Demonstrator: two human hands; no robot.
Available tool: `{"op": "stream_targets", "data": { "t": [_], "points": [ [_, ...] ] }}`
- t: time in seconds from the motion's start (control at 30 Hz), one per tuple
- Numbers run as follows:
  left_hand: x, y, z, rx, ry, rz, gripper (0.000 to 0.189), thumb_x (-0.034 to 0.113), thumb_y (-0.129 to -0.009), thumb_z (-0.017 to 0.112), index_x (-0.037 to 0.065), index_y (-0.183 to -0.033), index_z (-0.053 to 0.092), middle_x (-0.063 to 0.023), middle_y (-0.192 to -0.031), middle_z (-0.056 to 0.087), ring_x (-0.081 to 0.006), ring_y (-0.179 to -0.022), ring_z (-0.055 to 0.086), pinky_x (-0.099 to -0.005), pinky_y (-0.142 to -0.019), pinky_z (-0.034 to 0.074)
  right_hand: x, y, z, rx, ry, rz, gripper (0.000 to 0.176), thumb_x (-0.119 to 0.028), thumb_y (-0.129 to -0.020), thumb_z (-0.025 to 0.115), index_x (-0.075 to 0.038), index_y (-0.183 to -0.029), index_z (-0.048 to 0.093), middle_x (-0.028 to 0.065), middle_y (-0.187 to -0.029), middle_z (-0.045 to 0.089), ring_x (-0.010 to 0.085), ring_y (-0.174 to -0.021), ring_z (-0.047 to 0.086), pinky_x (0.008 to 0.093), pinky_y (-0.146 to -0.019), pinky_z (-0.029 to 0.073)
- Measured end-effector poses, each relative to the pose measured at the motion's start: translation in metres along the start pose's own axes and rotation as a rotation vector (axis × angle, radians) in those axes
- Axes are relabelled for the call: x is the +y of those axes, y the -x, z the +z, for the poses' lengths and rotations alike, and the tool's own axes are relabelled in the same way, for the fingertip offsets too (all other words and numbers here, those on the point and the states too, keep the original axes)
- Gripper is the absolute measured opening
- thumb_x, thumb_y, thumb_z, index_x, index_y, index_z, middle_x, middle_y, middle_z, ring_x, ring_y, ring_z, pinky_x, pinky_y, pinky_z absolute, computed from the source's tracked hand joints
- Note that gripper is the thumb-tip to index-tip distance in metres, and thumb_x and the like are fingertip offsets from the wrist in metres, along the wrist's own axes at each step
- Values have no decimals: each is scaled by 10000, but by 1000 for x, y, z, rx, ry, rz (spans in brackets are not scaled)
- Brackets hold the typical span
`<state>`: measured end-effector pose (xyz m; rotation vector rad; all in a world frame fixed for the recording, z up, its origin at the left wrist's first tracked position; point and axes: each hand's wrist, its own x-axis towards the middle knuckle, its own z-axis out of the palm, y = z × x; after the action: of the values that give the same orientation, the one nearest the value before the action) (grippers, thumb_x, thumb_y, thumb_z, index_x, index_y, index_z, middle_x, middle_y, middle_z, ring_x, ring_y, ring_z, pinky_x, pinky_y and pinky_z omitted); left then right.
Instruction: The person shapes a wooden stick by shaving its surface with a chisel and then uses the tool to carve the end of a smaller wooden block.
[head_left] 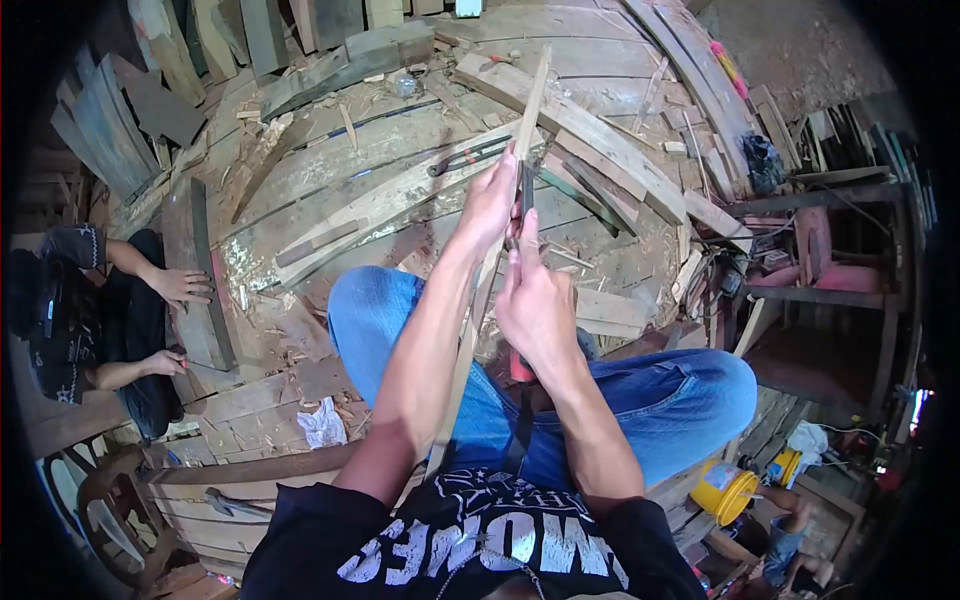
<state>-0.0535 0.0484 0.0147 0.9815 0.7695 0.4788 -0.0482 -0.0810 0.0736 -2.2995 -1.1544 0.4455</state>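
Note:
A long narrow strip of wood point(535, 100) runs from the floor in front of me back across my lap. My left hand point(487, 205) is closed around its upper part. My right hand point(535, 290) grips a knife-like tool with a dark blade point(528, 190), its index finger stretched along the blade. The blade lies against the strip, right beside my left fingers. Something red point(520, 367) shows below my right hand; the palm hides the grip. Just left of the strip, a dark metal tool point(468, 156) rests on a pale plank point(370, 208).
Wood shavings and offcuts cover the floor around a thick beam point(600, 150). At left, another person's hand point(182, 287) rests on a curved board point(192, 240). A hammer point(235, 505) lies behind me at left. Shelves point(820, 290) and a yellow bucket point(724, 490) stand at right.

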Motion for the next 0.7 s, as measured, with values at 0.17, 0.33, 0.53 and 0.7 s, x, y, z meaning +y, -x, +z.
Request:
{"op": "stream_targets", "data": {
  "t": [0.17, 0.33, 0.53, 0.7],
  "points": [
    [-1, 1, -2, 8, 40, -33, 381, 408, -1020, 372, 140, -1176, 594, 31, -611, 471, -64, -470, 425, -225, -363, 311, -7, -8, -3, 7, -1, -5, 536, -95, -909, 487, 34, -1409, 341, 284, -652, 600, 422, -610, 636, 479, -557, 500],
    [-4, 2, 5, 18, -47, -36, 393, 427, -1016, 375, 116, -1064, 610, 42, -621, 470, -61, -499, 433, -225, -403, 335, 0, -9, -4, -14, 20, 6, 542, -102, -910, 482, 43, -1410, 332, 273, -689, 618, 425, -616, 635, 486, -571, 504],
    [-13, -2, 9, 40, -38, 42, 412, 415, -1022, 359, 72, -973, 583, 10, -563, 463, -86, -406, 412, -239, -356, 317, 7, -6, 2, 1, 45, 15, 545, -84, -902, 492, 46, -1407, 332, 243, -814, 662, 422, -644, 642, 481, -620, 530],
    [-14, -6, 3, 26, -15, -4, 384, 392, -1026, 365, 91, -1036, 603, 28, -623, 487, -63, -470, 415, -233, -416, 337, 3, -7, -3, -8, 12, 15, 534, -76, -900, 495, 56, -1395, 345, 253, -806, 656, 424, -656, 643, 478, -623, 528]
  ]
}}
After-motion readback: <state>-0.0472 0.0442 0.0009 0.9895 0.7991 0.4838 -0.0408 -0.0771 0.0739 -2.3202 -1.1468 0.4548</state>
